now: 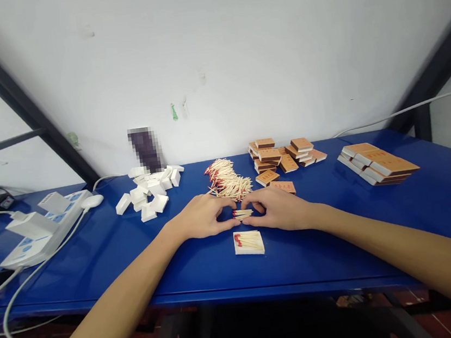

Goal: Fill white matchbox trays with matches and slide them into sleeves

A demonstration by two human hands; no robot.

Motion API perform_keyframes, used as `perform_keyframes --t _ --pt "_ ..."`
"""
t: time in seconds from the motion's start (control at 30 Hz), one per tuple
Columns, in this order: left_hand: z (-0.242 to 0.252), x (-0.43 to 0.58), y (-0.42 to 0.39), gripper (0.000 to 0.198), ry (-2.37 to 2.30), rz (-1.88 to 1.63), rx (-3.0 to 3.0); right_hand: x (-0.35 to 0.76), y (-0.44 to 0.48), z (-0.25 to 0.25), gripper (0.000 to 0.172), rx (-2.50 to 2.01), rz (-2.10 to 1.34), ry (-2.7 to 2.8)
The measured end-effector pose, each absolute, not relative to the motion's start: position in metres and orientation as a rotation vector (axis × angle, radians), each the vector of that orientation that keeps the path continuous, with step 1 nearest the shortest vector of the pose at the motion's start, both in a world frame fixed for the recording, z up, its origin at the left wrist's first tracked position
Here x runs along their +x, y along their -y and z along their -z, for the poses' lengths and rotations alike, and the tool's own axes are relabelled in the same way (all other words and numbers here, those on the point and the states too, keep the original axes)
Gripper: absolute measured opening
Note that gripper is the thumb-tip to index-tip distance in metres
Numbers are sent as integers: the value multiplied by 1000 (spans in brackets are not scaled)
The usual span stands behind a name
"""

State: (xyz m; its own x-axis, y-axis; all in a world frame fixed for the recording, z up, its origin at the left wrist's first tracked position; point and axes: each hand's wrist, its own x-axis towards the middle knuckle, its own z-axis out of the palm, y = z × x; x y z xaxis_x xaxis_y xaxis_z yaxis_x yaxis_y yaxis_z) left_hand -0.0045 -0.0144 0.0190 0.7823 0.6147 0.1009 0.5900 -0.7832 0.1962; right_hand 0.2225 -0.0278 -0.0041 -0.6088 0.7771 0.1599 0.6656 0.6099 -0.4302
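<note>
My left hand (204, 216) and my right hand (283, 208) face each other at the middle of the blue table (205, 270). Between their curled thumbs and fingers is a small bundle of matches (243, 214), red heads to the left. Each hand is closed on one end of the bundle. Just in front of it lies a white matchbox tray (256, 251) with several matches inside, their red heads also at the left. Directly behind my hands spreads a large pile of loose matches (229, 179), partly covered by my fingers.
White matchbox trays (156, 187) lie heaped at the left. Orange-brown matchboxes (269, 155) are piled behind my right hand, and a neat stack of matchboxes (376, 161) stands farther right. A power strip (41, 241) with white cables occupies the left end. A wall (218, 82) rises behind.
</note>
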Motion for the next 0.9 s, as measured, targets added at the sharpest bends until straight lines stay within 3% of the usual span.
perform_keyframes --t 0.17,0.33,0.9 --pt "-19 -5 14 39 -960 -226 2801 224 28 3 29 -1154 -501 2499" --pt "-19 -6 13 51 -939 -225 2785 225 29 -2 41 -1153 -589 2514" --pt "-19 -5 14 55 -935 -214 2781 225 30 -3 46 -1157 -588 2534"
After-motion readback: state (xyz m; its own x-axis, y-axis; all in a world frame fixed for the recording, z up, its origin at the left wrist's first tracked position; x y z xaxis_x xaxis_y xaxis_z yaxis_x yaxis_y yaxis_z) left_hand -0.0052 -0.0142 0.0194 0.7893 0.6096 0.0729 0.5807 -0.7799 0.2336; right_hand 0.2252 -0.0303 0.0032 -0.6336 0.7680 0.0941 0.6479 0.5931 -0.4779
